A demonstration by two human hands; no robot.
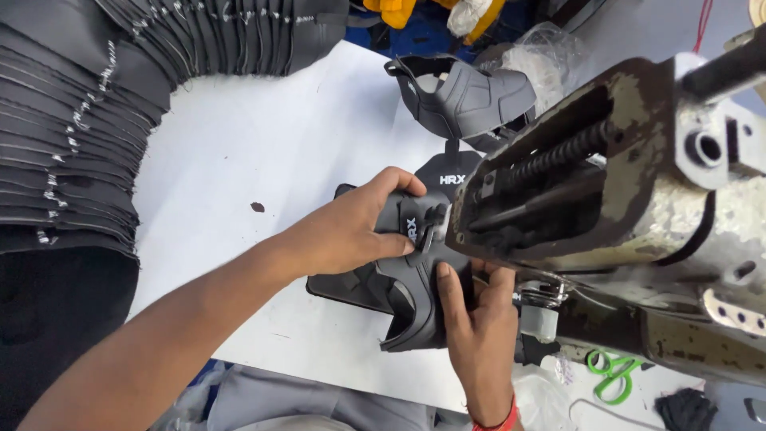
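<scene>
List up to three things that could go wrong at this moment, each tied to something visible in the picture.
1. The right hand and left hand hold the black shoe upper close under the worn sewing machine head; fingers could be caught.
2. The upper could slip askew, spoiling the seam.
3. The green scissors by the table edge might be knocked off.

The worn sewing machine head [622, 183] covers the spot where the black shoe upper [407, 295] meets the needle, so the needle and stitch line cannot be seen, and the right hand [479, 335] has its fingertips tucked out of sight under the machine. The stack of black cut pieces [72, 120] runs off the top and left edges. The green scissors [610, 375] are partly hidden beneath the machine, and the dark bundle [686, 409] at the bottom edge is too cut off to identify.
</scene>
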